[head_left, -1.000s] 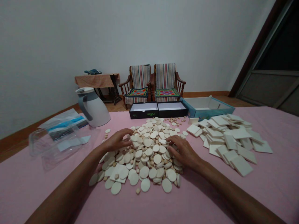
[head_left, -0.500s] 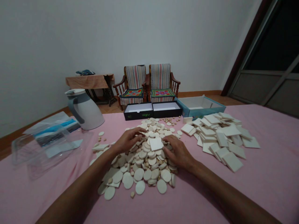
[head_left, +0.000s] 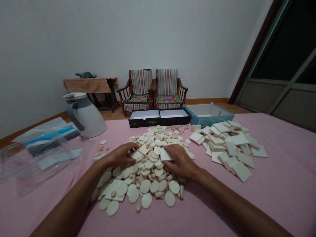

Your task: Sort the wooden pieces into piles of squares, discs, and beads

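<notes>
A heap of pale wooden discs, mixed with small wooden pieces and a few squares, lies on the pink cloth in front of me. My right hand grips a white square tile over the right side of the heap, thumb below and fingers above. At the heap's left side, my left hand has its fingers curled around the edge of another pale square. Further right lies a separate pile of square tiles.
Behind the heap stand two joined black boxes and a light blue box. A white and grey jug is at the left, beside clear plastic packaging. Two wooden armchairs stand beyond.
My right hand has closed on the white tile. My left hand has moved left and down to a square on the heap's left side. The view has shifted slightly.
</notes>
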`<state>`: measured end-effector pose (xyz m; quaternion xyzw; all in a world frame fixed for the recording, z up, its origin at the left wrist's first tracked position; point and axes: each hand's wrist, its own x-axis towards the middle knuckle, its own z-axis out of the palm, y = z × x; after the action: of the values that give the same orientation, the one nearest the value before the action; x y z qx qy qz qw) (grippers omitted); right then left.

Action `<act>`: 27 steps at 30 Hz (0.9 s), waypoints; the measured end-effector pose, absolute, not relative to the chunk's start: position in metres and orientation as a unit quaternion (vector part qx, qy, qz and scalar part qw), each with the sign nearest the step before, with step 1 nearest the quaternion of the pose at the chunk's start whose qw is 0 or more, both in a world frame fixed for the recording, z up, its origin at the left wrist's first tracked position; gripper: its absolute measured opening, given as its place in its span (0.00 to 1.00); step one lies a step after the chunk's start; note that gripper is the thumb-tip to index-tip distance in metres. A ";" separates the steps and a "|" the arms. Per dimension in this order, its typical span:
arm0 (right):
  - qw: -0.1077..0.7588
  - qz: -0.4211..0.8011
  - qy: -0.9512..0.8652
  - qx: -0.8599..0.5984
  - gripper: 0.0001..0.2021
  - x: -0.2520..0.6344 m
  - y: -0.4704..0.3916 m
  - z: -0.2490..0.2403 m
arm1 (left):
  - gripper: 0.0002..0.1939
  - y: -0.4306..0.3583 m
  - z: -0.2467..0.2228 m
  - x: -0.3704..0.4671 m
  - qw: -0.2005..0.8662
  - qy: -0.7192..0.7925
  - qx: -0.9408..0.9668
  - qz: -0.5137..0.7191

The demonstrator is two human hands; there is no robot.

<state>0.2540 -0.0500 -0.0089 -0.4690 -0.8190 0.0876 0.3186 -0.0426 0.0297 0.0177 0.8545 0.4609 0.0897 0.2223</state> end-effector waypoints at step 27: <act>0.378 -0.039 -0.772 -0.509 0.11 0.304 -0.039 0.015 | 0.37 0.018 0.021 -0.021 0.132 0.433 0.868 0.206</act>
<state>0.3043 -0.0387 0.0149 -0.5092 -0.7723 -0.0392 0.3778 -0.0213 0.0185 0.0207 0.8676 0.4329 0.2059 0.1319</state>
